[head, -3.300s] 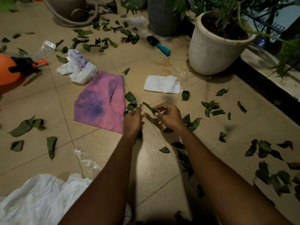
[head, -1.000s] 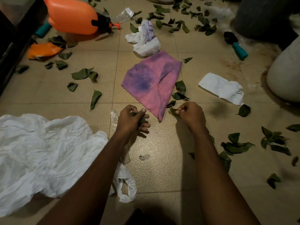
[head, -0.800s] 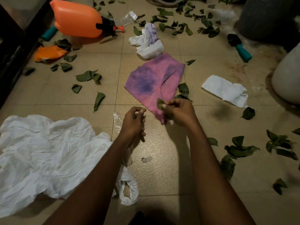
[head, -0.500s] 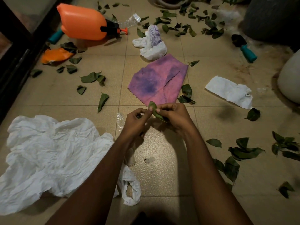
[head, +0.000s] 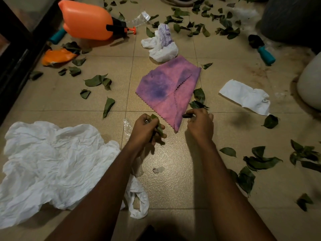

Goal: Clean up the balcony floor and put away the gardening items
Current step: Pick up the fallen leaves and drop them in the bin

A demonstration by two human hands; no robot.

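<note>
Head view: the left hand is clenched around a bunch of gathered leaves, at the 7 o'clock corner of the pink cloth. The right hand pinches a dark leaf at the cloth's 5 o'clock edge. The step is leaf-gathering, I judge (far from done). Next: drop the handful into the white bag at 9 o'clock, then collect the leaves left on the floor.

Green leaves litter beige tiles beside a pink-purple blotched cloth, orange sprayer, white bag.
</note>
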